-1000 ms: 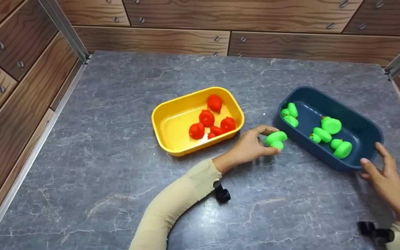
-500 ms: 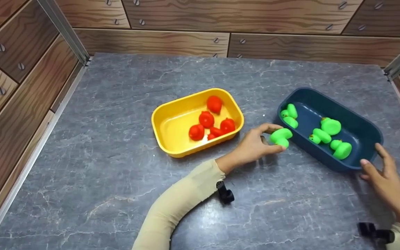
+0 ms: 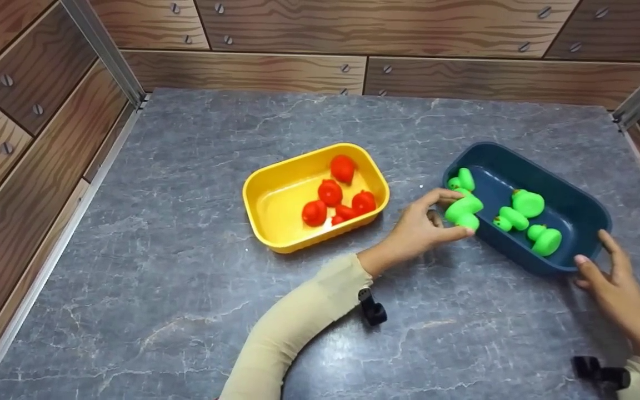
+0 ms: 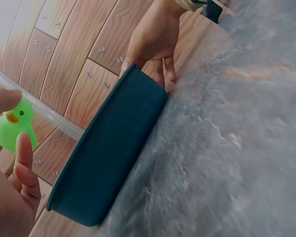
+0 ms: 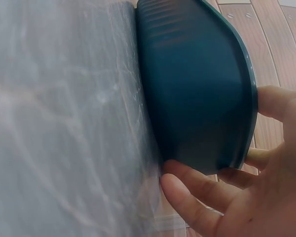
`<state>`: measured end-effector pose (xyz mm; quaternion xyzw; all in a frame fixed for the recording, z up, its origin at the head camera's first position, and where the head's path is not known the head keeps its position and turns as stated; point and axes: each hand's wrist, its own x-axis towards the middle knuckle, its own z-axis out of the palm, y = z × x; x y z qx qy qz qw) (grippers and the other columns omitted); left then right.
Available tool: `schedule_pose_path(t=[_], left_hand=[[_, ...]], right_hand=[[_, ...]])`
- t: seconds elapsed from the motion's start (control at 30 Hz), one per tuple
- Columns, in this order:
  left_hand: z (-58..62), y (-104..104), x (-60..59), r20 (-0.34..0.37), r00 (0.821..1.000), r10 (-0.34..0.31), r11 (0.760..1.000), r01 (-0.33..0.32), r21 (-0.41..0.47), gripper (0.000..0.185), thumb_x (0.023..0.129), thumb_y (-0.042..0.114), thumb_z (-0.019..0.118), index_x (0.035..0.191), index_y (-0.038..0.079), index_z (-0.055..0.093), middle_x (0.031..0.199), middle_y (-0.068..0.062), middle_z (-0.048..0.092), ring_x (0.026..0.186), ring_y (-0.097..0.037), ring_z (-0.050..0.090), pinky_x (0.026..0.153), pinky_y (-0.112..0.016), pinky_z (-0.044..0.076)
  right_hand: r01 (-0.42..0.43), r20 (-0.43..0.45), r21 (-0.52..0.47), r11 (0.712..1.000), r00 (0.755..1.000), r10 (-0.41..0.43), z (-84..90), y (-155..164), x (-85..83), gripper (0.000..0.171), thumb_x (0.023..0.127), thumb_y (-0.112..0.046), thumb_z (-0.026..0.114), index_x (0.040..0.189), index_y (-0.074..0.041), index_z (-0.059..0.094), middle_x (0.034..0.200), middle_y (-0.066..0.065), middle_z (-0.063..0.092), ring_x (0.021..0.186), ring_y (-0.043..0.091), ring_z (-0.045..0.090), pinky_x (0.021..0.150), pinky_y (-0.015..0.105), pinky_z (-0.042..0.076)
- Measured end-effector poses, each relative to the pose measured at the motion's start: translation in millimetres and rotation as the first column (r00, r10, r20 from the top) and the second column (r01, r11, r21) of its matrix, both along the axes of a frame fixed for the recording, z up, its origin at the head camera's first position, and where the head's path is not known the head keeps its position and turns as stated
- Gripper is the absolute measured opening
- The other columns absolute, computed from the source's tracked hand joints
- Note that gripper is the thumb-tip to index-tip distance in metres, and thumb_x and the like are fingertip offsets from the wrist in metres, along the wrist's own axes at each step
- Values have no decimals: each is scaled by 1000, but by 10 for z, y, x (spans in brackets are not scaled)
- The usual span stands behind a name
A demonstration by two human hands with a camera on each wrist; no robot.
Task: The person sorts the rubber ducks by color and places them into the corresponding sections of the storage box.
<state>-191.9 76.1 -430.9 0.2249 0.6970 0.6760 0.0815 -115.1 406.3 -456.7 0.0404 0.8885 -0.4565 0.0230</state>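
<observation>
My left hand [image 3: 417, 225] pinches a green rubber duck [image 3: 463, 208] between thumb and fingers, at the near left rim of a dark blue bin [image 3: 525, 253]. In the left wrist view, the duck [image 4: 16, 129] shows its orange beak and eye. Several more green ducks [image 3: 528, 204] lie inside the bin, some tipped over. My right hand [image 3: 620, 283] holds the bin's near right corner. In the right wrist view, the thumb and fingers of that hand [image 5: 256, 182] sit round the end wall and rim of the bin [image 5: 197, 94].
A yellow bin [image 3: 275, 244] stands left of the dark blue one, with several red rubber ducks [image 3: 330, 192] in its right half. Both bins rest on a grey marbled table [image 3: 186, 289]. Wood-patterned walls [image 3: 275, 69] border the table at the back and sides.
My left hand has carried the green duck to the right and slightly up, from beside the dark blue bin to its rim. The right hand stays at the bin's corner.
</observation>
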Motion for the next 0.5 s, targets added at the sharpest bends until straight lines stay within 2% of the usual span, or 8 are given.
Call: schedule_pose_path(t=[0.23,0.5], left_hand=[[37,138,-27,-14,1000,17,997,-16,72,52,79,12,79,126,12,57,114,3,63,57,-4,45,55,-14,41],[31,339,-40,-27,998,58,990,-54,134,52,81,10,77,128,11,56,116,1,60,52,-1,44,52,-15,41]], right_hand=[[-8,-19,-4,1000,1000,8,-2,-2,4,72,103,-24,41,155,-13,-7,156,27,-16,77,-20,48,65,2,43],[-1,-21,-19,1000,1000,0,-19,-9,3,73,102,-23,42,155,-14,-7,155,28,-16,79,-21,47,66,1,42]])
